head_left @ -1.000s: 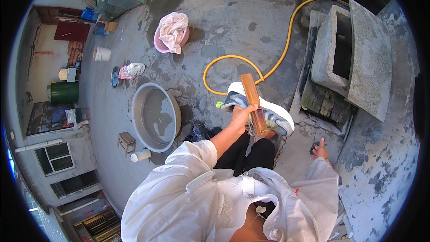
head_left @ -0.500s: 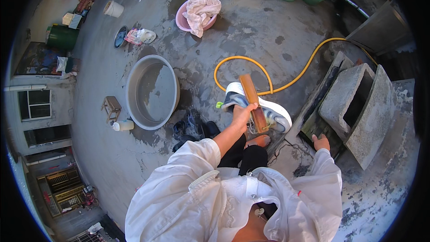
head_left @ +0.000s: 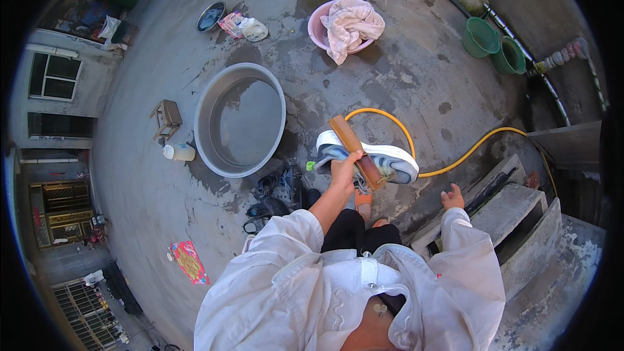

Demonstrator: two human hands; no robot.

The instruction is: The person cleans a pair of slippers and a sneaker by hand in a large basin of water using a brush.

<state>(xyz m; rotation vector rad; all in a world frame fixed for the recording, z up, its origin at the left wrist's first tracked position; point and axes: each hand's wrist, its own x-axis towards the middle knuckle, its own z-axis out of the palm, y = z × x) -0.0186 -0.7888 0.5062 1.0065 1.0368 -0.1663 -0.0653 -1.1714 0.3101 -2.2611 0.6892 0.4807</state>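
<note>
My left hand (head_left: 342,172) grips a grey-blue sneaker (head_left: 402,169) with a thick white sole and a green heel tab. The same hand clasps a long brown bar, apparently a wooden scrubbing brush (head_left: 348,135), lying across the shoe. Its bristles are not clear to see. To the right, my right hand (head_left: 452,197) is held out with fingers loosely apart and nothing in it. It is nearest to the concrete blocks (head_left: 513,211). A yellow hose (head_left: 465,159) curves on the ground beyond the sneaker.
Left of the sneaker stands a large metal basin (head_left: 198,127) holding water. Dark shoes (head_left: 268,205) lie near my feet. Farther off are a pink basin (head_left: 316,29) with a cloth, a white jug (head_left: 253,28) and green tubs (head_left: 481,38). A small stool (head_left: 168,117) and bottle (head_left: 179,151) stand left.
The view has shifted, with the concrete blocks now lower and farther off. My right hand has come away from the blocks. My left hand still holds the sneaker and brush.
</note>
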